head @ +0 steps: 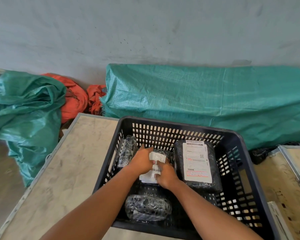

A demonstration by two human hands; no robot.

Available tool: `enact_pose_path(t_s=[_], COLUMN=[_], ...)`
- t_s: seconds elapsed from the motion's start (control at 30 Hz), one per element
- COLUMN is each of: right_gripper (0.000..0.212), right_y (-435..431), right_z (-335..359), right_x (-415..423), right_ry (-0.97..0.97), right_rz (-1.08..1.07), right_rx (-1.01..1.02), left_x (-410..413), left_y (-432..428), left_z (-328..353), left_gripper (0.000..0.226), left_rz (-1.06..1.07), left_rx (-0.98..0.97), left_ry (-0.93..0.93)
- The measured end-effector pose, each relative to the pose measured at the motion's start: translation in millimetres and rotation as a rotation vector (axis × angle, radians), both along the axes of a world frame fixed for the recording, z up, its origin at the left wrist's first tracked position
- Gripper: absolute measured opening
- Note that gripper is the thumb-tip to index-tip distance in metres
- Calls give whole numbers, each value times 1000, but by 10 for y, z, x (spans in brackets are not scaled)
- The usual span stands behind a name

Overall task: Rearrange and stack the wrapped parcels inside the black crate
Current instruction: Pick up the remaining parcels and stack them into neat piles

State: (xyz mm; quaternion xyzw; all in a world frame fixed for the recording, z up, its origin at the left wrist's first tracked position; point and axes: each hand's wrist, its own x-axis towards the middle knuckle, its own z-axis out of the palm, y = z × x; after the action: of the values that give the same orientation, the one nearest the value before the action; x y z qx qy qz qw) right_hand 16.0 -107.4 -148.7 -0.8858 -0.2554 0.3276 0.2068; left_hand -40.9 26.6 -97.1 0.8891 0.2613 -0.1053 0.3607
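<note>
We have both hands on the small white-labelled parcel (pixel 153 168) mid-crate, left hand (pixel 142 161) cupped over its far end, right hand (pixel 165 174) curled round its near end, its long axis running away from us beside the large labelled parcel (pixel 197 163) in the black crate (pixel 246 170).

Head view, single: looking forward and down from close above both hands' shared grip inside the black crate (pixel 246 172); wall lying beyond.

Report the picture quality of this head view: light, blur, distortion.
Head view: soft, even light, no hard shadows or glare; wide-angle bending bows the black crate and wall line; left hand and right hand slightly motion-blurred; shipping label text unreadable.
</note>
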Motion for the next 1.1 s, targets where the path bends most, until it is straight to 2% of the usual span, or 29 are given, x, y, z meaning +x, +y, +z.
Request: enact_pose_path(t_s=[0.1,0.2,0.33,0.47,0.57,0.63,0.73,0.77,0.93,1.0,1.1], right_gripper=[60,60,61,64,70,84,113,111,77,75,83], right_y=[41,175,430,652,759,771,740,735,689,644,596], right_z=[115,255,399,476,469,464,410,387,367,356,318], right_x=[-9,-64,-235,-417,-503,-555,-594,-595,-590,-588,-563], right_ry=[-12,-13,75,152,127,120,53,33,44,59,62], right_rz=[6,5,5,53,76,65,65,55,-52,-107,-132], right_rx=[63,180,348,490,405,344,362,374,430,447,452], left_x=[-147,-473,-945,-1264,-1423,-1471,-1485,-1486,-1492,-1488,-1486], left_y=[92,214,430,634,697,706,709,712,686,681,676], left_z=[388,726,860,717,567,509,468,454,441,434,426], left_gripper=[72,59,45,60,73,74,72,72,71,71,70], left_rz=[-7,1,66,146,126,146,188,198,223,238,245], left_rx=[37,97,207,180,32,-99,-201,-227,-289,-306,-318], left_ry=[-171,-374,-594,-443,-371,-377,-384,-390,-406,-407,-408])
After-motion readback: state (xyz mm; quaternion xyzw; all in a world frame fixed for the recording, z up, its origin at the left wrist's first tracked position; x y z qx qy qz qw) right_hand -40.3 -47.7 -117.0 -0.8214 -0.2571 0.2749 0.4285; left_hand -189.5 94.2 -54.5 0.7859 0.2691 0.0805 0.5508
